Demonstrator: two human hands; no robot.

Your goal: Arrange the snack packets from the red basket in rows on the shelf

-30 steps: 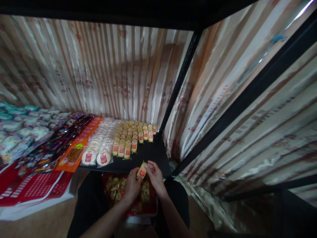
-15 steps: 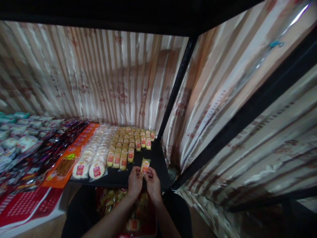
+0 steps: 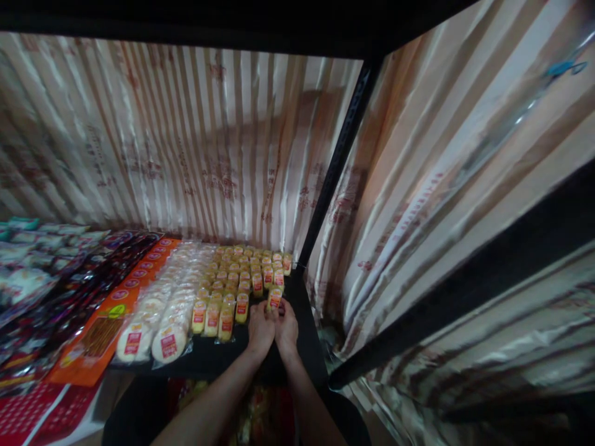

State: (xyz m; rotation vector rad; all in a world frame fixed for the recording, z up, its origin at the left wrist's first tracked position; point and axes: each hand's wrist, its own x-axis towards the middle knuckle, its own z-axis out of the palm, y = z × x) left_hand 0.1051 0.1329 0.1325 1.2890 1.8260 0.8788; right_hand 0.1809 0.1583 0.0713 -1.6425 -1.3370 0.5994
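Between the fingers of my left hand [image 3: 261,328] and my right hand [image 3: 285,325] is a small wrapped snack cake [image 3: 274,298], yellow with a red and orange label. Both hands pinch its lower end and keep it upright. It is at the front of the right-hand rows of matching wrapped cakes [image 3: 225,319], which stand packed on a black shelf [image 3: 214,362]. Whether the held cake touches the shelf or the row behind it, I cannot tell.
Left of the cakes lie rows of round white packaged biscuits [image 3: 170,342], orange snack packets [image 3: 95,344], dark packets [image 3: 56,310] and pale bags [image 3: 28,272]. A black post [image 3: 334,167] rises at the shelf's back right corner. Striped curtain sheeting [image 3: 209,136] hangs behind.
Both hands have moved forward over the shelf, carrying the snack cake up to the right-hand rows. The camera view has shifted slightly.
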